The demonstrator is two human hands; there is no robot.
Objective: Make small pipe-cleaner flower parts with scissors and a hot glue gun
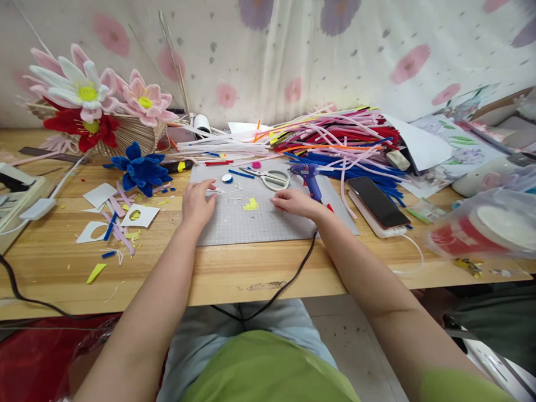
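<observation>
My left hand (198,202) rests at the left edge of the grey gridded cutting mat (234,231), fingers apart, beside thin white snippets (216,191). On the mat's right side my right hand (297,202) has its fingers curled together; what they hold, if anything, is hidden. Between the hands lie small yellow paper pieces (251,205). Behind them are scissors (273,178) with pale handles, a small round blue-and-white item (227,178), a pink disc (257,165) and blue strips (241,174). A purple glue gun (309,179) lies just behind my right hand.
Fuzzy pipe cleaners (336,134) pile up behind the mat. Left stand a blue fuzzy flower (137,169), a pink-and-white bouquet (86,93), paper scraps (140,215) and a power strip (17,204). Right are a phone (377,202) and a bagged cup (484,228). A black cable (292,279) crosses the front edge.
</observation>
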